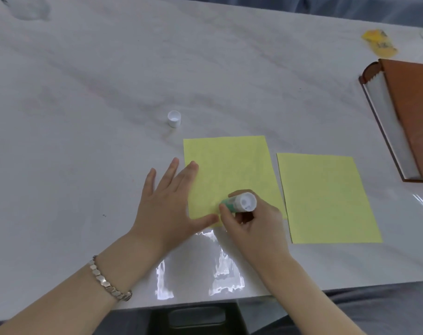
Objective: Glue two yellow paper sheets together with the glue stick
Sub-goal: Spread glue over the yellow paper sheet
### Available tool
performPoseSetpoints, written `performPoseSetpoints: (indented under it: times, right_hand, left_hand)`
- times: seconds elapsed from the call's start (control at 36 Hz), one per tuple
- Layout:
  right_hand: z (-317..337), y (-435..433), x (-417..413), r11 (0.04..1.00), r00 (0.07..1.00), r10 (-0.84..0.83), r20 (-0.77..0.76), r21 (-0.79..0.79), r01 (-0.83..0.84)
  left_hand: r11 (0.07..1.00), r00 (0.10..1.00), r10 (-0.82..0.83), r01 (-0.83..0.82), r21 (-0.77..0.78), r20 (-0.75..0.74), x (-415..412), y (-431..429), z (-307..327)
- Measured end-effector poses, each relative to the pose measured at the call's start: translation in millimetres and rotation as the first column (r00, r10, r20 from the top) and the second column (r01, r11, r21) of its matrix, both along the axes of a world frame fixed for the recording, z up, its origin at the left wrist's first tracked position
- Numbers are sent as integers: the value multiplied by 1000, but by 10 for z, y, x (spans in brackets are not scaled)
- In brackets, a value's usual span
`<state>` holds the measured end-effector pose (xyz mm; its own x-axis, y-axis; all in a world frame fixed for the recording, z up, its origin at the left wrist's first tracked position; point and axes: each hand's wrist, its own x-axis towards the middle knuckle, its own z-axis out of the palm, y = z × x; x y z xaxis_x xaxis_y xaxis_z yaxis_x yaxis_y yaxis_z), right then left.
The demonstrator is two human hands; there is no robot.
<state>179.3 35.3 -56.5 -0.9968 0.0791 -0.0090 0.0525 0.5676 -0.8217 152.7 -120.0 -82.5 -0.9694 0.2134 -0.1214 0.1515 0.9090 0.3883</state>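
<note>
The left hand (168, 204) lies flat with fingers spread, pinning the left edge of one yellow sheet (229, 170) to the white table (84, 93). The right hand (252, 226) pinches the glue stick (240, 201) — tilted, tip down on that sheet's near part. The second yellow sheet (326, 199) lies just beside it — the white cap (174, 118) stands beyond.

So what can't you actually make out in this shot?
Head view only:
- Glue stick tip: hidden by its own body and the right hand.
- Glue on the left yellow sheet: not discernible.
- Yellow packet: print blurred.
- Brown holder: cut off by the right edge.
</note>
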Motion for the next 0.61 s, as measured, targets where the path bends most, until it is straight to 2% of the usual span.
performPoseSetpoints:
  times: [0.17,0.31,0.47,0.61]
  right_hand:
    - [-40,147,53,994,992,-101,-70,31,103]
    - [32,367,73,974,974,-225,-22,-38,224]
    - [22,627,29,949,949,-314,-1,45,314]
    - [173,678,5,921,911,-386,-143,2,391]
  left_hand:
    - [1000,1000,-1,1,-25,14,-14,-9,14]
    - [1000,1000,4,-4,-19,12,-18,-4,20]
    - [1000,1000,1,-1,-31,13,-11,-3,-2]
    - [1000,1000,8,-8,-4,13,-34,14,-6]
